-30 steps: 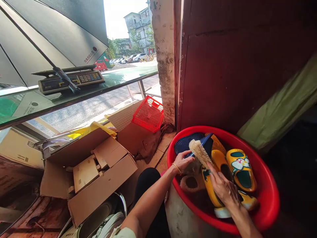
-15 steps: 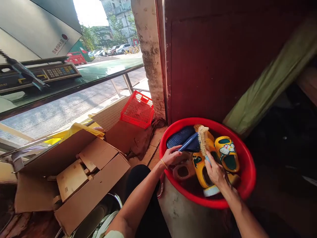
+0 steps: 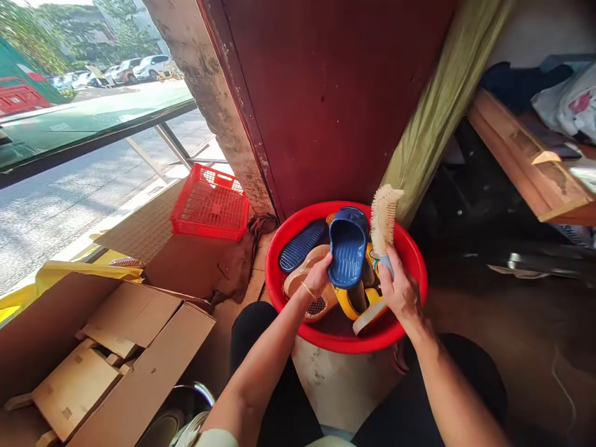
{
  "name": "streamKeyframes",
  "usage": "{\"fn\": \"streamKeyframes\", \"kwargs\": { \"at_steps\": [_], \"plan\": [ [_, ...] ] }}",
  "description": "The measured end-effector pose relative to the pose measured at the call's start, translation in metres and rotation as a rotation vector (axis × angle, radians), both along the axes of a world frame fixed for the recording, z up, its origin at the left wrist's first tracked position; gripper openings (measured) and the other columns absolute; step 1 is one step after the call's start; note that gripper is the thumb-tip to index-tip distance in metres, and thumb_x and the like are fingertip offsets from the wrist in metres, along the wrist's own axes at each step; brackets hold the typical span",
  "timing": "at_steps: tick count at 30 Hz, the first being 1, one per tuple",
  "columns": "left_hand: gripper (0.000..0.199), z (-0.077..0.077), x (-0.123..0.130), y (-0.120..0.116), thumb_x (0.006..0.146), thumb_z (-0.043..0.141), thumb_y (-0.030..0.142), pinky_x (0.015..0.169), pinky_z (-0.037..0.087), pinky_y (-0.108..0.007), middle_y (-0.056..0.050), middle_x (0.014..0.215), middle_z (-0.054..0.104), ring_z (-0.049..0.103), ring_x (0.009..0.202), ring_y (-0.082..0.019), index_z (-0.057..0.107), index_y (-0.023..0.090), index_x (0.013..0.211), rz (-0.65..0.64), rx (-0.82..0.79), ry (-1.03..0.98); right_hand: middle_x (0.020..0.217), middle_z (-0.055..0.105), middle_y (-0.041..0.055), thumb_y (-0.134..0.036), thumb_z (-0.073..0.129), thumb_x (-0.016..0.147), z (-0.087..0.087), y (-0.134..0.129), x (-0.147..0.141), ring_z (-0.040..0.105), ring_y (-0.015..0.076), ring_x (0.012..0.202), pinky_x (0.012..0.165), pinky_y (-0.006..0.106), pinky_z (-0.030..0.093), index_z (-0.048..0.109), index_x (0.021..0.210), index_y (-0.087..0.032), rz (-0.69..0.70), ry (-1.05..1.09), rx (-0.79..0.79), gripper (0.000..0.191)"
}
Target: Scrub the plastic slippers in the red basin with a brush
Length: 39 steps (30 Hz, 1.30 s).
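Observation:
A blue slipper is held by its left edge in my left hand, its ribbed inside facing me, above a red basin. My right hand grips the blue handle of a scrub brush, whose pale bristles point up just right of the slipper. In the basin lie another blue slipper with its ribbed surface up, a light brown shoe and yellow shoes, partly covered by the blue slipper and my hands.
Left of the basin are a red plastic crate, a brown cloth and an open cardboard box holding wooden pieces. A dark red door stands behind, beside a green curtain. A wooden shelf is at right.
The view has turned right. My left hand has lifted the blue slipper from the basin and tilted its inside toward me. The brush in my right hand now stands higher, beside the slipper.

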<state>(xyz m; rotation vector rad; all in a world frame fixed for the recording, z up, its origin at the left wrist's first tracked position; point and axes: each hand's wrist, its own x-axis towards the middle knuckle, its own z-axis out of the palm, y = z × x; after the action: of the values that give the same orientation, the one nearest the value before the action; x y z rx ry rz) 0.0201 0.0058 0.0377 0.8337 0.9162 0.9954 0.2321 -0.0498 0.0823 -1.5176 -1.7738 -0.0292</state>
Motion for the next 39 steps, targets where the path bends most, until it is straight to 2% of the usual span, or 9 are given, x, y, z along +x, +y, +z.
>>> {"fn": "streamKeyframes", "kwargs": {
  "at_steps": [4, 7, 12, 16, 19, 23, 29, 33, 39],
  "plan": [
    [0.05, -0.015, 0.019, 0.004, 0.089, 0.063, 0.058, 0.082, 0.054, -0.037, -0.008, 0.092, 0.071, 0.067, 0.085, -0.025, 0.068, 0.016, 0.118, -0.022, 0.363, 0.726, 0.124, 0.072, 0.0133, -0.032, 0.04, 0.104, -0.005, -0.006, -0.011, 0.071, 0.0254, 0.109, 0.087, 0.032, 0.059, 0.037, 0.159, -0.021, 0.125, -0.175, -0.161, 0.057],
    [0.045, -0.009, -0.003, 0.002, 0.095, 0.055, 0.056, 0.091, 0.051, -0.037, -0.011, 0.105, 0.07, 0.067, 0.098, -0.026, 0.069, 0.02, 0.117, 0.033, 0.547, 1.116, 0.106, 0.077, 0.01, -0.028, 0.042, 0.102, -0.014, -0.002, -0.016, 0.074, 0.0235, 0.09, 0.073, 0.029, 0.056, 0.031, 0.161, -0.027, 0.085, -0.327, -0.392, 0.06],
    [0.047, 0.001, -0.071, 0.006, 0.095, 0.057, 0.051, 0.095, 0.048, -0.037, -0.014, 0.121, 0.066, 0.062, 0.114, -0.029, 0.062, 0.022, 0.131, 0.079, 0.353, 1.544, 0.098, 0.08, 0.0069, -0.029, 0.045, 0.101, -0.022, 0.015, -0.025, 0.075, 0.023, 0.084, 0.067, 0.027, 0.049, 0.024, 0.163, -0.032, 0.098, -0.4, -0.665, 0.065],
    [0.061, -0.015, -0.096, 0.005, 0.085, 0.067, 0.058, 0.09, 0.05, -0.035, -0.015, 0.126, 0.065, 0.064, 0.112, -0.03, 0.059, 0.02, 0.131, -0.165, 0.174, 1.495, 0.097, 0.08, 0.0104, -0.029, 0.041, 0.102, -0.024, 0.026, -0.038, 0.075, 0.0247, 0.09, 0.071, 0.028, 0.048, 0.031, 0.161, -0.029, 0.054, -0.421, -0.784, 0.06],
    [0.048, -0.023, -0.092, 0.001, 0.087, 0.067, 0.046, 0.09, 0.049, -0.034, -0.013, 0.123, 0.068, 0.065, 0.111, -0.028, 0.06, 0.02, 0.127, -0.217, 0.121, 1.445, 0.099, 0.08, 0.0137, -0.03, 0.04, 0.103, -0.026, 0.031, -0.045, 0.075, 0.026, 0.095, 0.075, 0.028, 0.048, 0.04, 0.158, -0.026, 0.046, -0.441, -0.813, 0.055],
    [0.037, -0.011, -0.087, -0.007, 0.09, 0.057, 0.032, 0.091, 0.048, -0.035, -0.01, 0.12, 0.071, 0.065, 0.112, -0.027, 0.06, 0.024, 0.126, -0.044, 0.119, 1.44, 0.094, 0.08, 0.014, -0.029, 0.042, 0.101, -0.035, 0.031, -0.04, 0.075, 0.0255, 0.091, 0.076, 0.029, 0.049, 0.037, 0.159, -0.021, 0.05, -0.393, -0.765, 0.059],
    [0.047, -0.001, -0.091, -0.029, 0.08, 0.061, 0.022, 0.101, 0.047, -0.04, -0.01, 0.119, 0.069, 0.062, 0.111, -0.027, 0.057, 0.02, 0.127, 0.217, 0.489, 1.431, 0.096, 0.08, 0.0095, -0.033, 0.039, 0.101, -0.067, 0.031, -0.018, 0.076, 0.025, 0.078, 0.065, 0.029, 0.053, 0.041, 0.157, -0.025, 0.079, -0.213, -0.498, 0.057],
    [0.057, -0.003, -0.085, -0.034, 0.074, 0.062, 0.018, 0.102, 0.048, -0.044, -0.012, 0.123, 0.066, 0.059, 0.113, -0.029, 0.055, 0.02, 0.13, 0.28, 0.655, 1.396, 0.1, 0.079, 0.0107, -0.031, 0.044, 0.098, -0.072, 0.02, -0.033, 0.075, 0.0221, 0.075, 0.06, 0.026, 0.053, 0.036, 0.16, -0.025, 0.219, -0.234, -0.286, 0.062],
    [0.061, 0.009, -0.08, -0.043, 0.074, 0.062, 0.024, 0.104, 0.047, -0.048, -0.013, 0.127, 0.064, 0.057, 0.116, -0.032, 0.053, 0.02, 0.134, 0.378, 0.795, 1.318, 0.079, 0.077, 0.0064, -0.029, 0.048, 0.098, -0.068, 0.015, -0.048, 0.071, 0.02, 0.061, 0.054, 0.025, 0.048, 0.035, 0.16, -0.025, 0.178, -0.273, -0.337, 0.064]
  ]
}}
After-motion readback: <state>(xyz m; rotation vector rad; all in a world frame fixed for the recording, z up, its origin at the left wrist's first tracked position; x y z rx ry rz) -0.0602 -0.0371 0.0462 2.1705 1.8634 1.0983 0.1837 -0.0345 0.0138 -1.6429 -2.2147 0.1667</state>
